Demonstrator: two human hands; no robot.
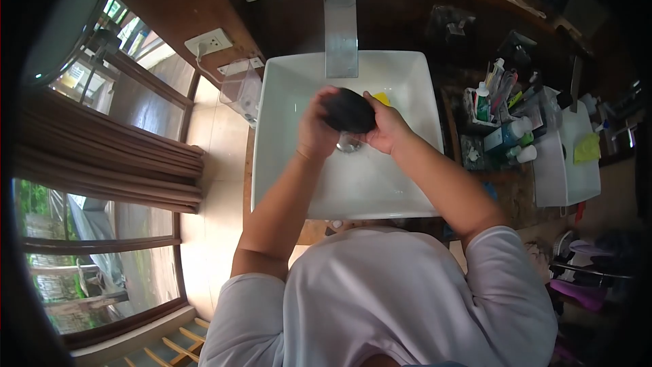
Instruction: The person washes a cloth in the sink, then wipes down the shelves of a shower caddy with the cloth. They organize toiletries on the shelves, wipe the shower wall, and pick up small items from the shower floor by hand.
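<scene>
Between my two hands is a dark, rounded object (348, 110), held over the white square sink (346, 190). My left hand (318, 128) grips its left side, with the fingers wrapped round it. On the right side my right hand (388, 126) holds it, thumb on top and fingers partly hidden beneath. The metal faucet (341, 34) stands just above the object. Below the hands the round drain (349, 143) shows in part. Behind my right hand, something yellow (382, 98) lies in the sink.
Right of the sink are bottles (511, 133), a holder with tubes and brushes (483, 105), and a white bin (551, 170) with a yellow cloth (587, 148). A clear container (240, 90) sits left of the sink, below a wall socket (208, 42).
</scene>
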